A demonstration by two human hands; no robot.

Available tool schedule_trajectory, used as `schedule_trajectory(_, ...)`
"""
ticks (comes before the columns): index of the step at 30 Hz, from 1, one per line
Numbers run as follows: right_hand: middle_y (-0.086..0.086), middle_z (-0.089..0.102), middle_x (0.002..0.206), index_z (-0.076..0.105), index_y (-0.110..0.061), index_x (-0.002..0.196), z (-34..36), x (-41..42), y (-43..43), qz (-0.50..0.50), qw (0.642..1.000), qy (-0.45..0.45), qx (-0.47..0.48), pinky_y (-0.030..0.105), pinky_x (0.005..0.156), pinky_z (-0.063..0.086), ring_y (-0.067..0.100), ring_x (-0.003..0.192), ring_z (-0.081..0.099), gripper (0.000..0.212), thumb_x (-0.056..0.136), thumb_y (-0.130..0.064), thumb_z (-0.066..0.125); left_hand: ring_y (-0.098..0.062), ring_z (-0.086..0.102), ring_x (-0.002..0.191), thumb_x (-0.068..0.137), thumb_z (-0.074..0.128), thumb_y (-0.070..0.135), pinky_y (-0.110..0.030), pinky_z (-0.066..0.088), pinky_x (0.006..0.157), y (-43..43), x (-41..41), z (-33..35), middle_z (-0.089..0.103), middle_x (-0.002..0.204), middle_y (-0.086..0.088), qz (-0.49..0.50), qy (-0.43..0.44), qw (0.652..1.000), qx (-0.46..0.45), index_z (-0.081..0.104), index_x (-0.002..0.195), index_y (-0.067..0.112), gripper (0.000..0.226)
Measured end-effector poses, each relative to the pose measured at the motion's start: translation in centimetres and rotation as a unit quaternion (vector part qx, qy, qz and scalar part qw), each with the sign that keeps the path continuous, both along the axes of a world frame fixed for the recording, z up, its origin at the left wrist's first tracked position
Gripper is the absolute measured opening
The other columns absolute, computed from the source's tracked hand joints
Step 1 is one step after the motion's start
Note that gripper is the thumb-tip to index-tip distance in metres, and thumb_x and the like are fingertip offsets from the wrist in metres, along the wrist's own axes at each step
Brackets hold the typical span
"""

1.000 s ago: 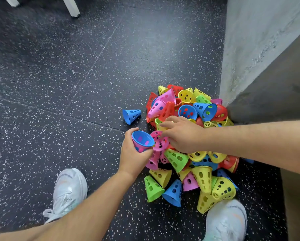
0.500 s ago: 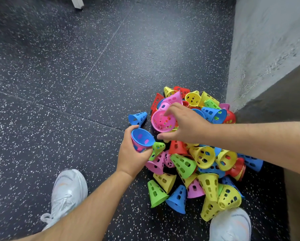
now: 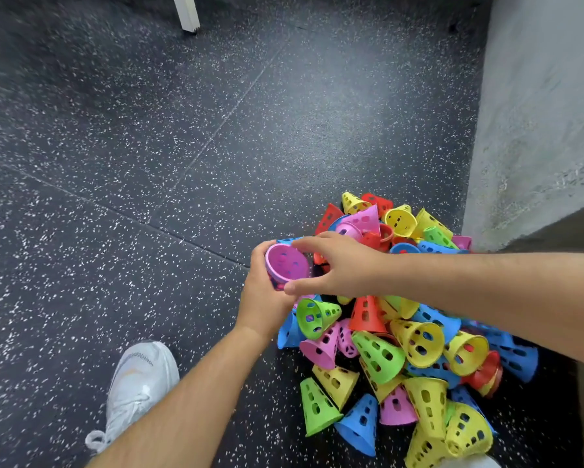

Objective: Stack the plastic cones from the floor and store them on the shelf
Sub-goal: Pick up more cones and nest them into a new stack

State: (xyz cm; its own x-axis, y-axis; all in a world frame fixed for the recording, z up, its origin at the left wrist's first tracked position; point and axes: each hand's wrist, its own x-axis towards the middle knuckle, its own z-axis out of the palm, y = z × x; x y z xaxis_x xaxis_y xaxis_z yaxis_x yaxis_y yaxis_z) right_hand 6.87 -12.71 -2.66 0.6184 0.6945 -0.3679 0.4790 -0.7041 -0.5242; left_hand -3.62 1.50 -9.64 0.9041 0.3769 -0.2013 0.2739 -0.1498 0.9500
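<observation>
Head view, looking down at the floor point(image 3: 148, 163).

In the left hand point(image 3: 267, 300), fingers curled round it: a small stack point(image 3: 277, 284) of nested cones, mouth up, mostly hidden by the palm. On top of that stack, a pink cone point(image 3: 287, 265), pinched at its rim by the right hand point(image 3: 341, 265), forefinger over the far edge, thumb on the near edge. Seemingly seated or nearly seated in the cone beneath; hard to tell how deep.

Just right of and below both grips, on the floor: the loose pile of cones point(image 3: 402, 342), yellow, green, blue, red and pink, lying every way. Nearest the left wrist, a green cone point(image 3: 321, 315) on its side. Well left of and below the grips, a white shoe point(image 3: 142, 376). Far right of them, a grey wall point(image 3: 537, 130). No shelf in view.

Handling, as a guess: thin perforated plastic, very light, stiff enough to keep shape yet springy at the rim, smooth and a little slippery. Best taken at the wide rim, thumb against finger, never squeezed hard. Worth pressing straight down the axis when nesting, to avoid jamming askew. Likely early in the job, with most cones loose.
</observation>
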Motion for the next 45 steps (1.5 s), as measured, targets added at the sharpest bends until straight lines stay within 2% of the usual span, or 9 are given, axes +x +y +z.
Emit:
schedule_trajectory(3,0.003,0.057,0.137,0.046,-0.032,0.143,-2.2,2.3,1.6,-0.008,1.000,-0.017,-0.009,0.043,0.110,0.038,0.021,0.131,0.046,0.076,0.082,-0.076,0.039,-0.008,0.068,0.094,0.075,0.085,0.005,-0.027,0.054,0.084,1.0,0.6,-0.9,0.069,0.106,0.013,0.037,0.005,0.999,-0.004,0.050,0.124,0.031,0.066)
schedule_trajectory(8,0.000,0.050,0.145,0.046,-0.031,0.145,-5.2,5.4,3.6,0.178,0.958,-0.201,-0.106,0.040,0.106,0.037,0.027,0.132,0.043,0.052,0.094,-0.022,0.046,-0.009,0.067,0.098,0.071,0.083,0.012,-0.037,0.054,0.091,2.7,1.0,-2.7,0.067,0.104,0.022,0.049,0.040,0.998,0.014,0.049,0.120,0.037,0.065)
schedule_trajectory(12,0.005,0.026,0.161,0.031,-0.038,0.152,-6.7,6.5,5.2,0.282,0.905,-0.247,-0.200,0.039,0.110,0.033,0.029,0.139,0.034,0.066,0.092,-0.019,0.053,-0.012,0.067,0.100,0.069,0.082,0.016,-0.039,0.055,0.092,3.4,1.2,-3.5,0.068,0.108,0.013,0.052,0.058,0.997,0.001,0.049,0.121,0.033,0.064)
schedule_trajectory(16,0.010,0.028,0.157,0.033,-0.037,0.150,-8.0,7.3,7.3,0.318,0.876,-0.263,-0.249,0.039,0.109,0.036,0.030,0.136,0.039,0.066,0.093,-0.020,0.061,-0.009,0.067,0.099,0.072,0.083,0.011,-0.031,0.053,0.087,3.8,1.6,-4.0,0.068,0.108,0.012,0.055,0.069,0.996,-0.003,0.050,0.121,0.033,0.063)
schedule_trajectory(22,0.009,0.049,0.128,0.061,-0.020,0.126,-7.9,8.7,8.2,0.281,0.896,-0.256,-0.230,0.037,0.096,0.041,0.029,0.120,0.052,0.032,0.096,-0.013,0.053,-0.007,0.066,0.098,0.073,0.084,0.007,-0.029,0.052,0.089,4.0,2.2,-4.2,0.068,0.107,0.014,0.061,0.078,0.995,-0.005,0.051,0.119,0.033,0.063)
schedule_trajectory(28,0.013,0.061,0.117,0.072,-0.014,0.113,-4.7,10.3,4.5,0.058,0.985,-0.158,0.026,0.040,0.087,0.049,0.035,0.107,0.058,0.019,0.098,-0.018,0.060,-0.010,0.066,0.097,0.068,0.085,0.009,-0.035,0.055,0.090,2.8,3.2,-4.2,0.068,0.105,0.013,0.062,0.082,0.995,-0.006,0.051,0.115,0.037,0.064)
schedule_trajectory(36,0.008,0.069,0.109,0.072,-0.012,0.115,0.8,7.8,-1.2,-0.022,0.986,-0.134,0.101,0.022,0.086,0.039,0.024,0.100,0.061,0.021,0.098,-0.018,0.062,0.009,0.062,0.083,0.075,0.085,0.007,-0.006,0.044,0.071,-1.0,5.4,-1.6,0.066,0.104,0.013,0.034,0.029,0.998,-0.035,0.055,0.118,0.026,0.056)
schedule_trajectory(40,-0.004,0.071,0.106,0.070,-0.024,0.115,1.7,6.1,-3.0,0.019,0.992,-0.102,0.071,0.033,0.087,0.048,0.017,0.095,0.063,0.021,0.099,-0.033,0.060,0.008,0.063,0.086,0.076,0.088,0.016,-0.008,0.047,0.074,-2.9,6.8,-0.2,0.067,0.108,0.012,0.026,-0.005,0.999,-0.043,0.054,0.125,0.025,0.061)
schedule_trajectory(45,-0.006,0.073,0.110,0.057,-0.024,0.126,1.5,6.4,-5.2,-0.111,0.988,-0.059,0.088,0.028,0.077,0.047,0.014,0.084,0.063,0.025,0.104,-0.034,0.048,-0.005,0.064,0.105,0.075,0.087,0.017,-0.018,0.048,0.090,-4.1,7.9,0.5,0.063,0.121,0.012,0.004,-0.019,1.000,-0.023,0.042,0.143,0.033,0.084)
